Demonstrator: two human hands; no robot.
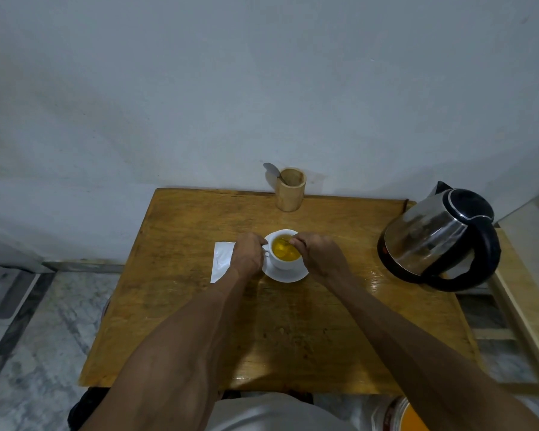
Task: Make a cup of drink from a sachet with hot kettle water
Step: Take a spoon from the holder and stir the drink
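A white cup (283,263) full of yellow-orange drink (286,251) stands on a white saucer (288,275) in the middle of the wooden table (293,331). My left hand (248,255) grips the cup's handle on its left side. My right hand (319,253) is closed over the cup's right rim, pinching a thin spoon handle (288,241) that dips into the drink; the spoon is barely visible. A white sachet (221,262) lies flat to the left of the cup, partly under my left hand. The steel and black kettle (439,237) stands at the table's right edge.
A wooden holder (290,189) with one spoon (272,170) in it stands at the back edge against the wall. A pale wooden frame (529,306) lies to the right of the table. An orange-lidded container (408,415) sits near the bottom right.
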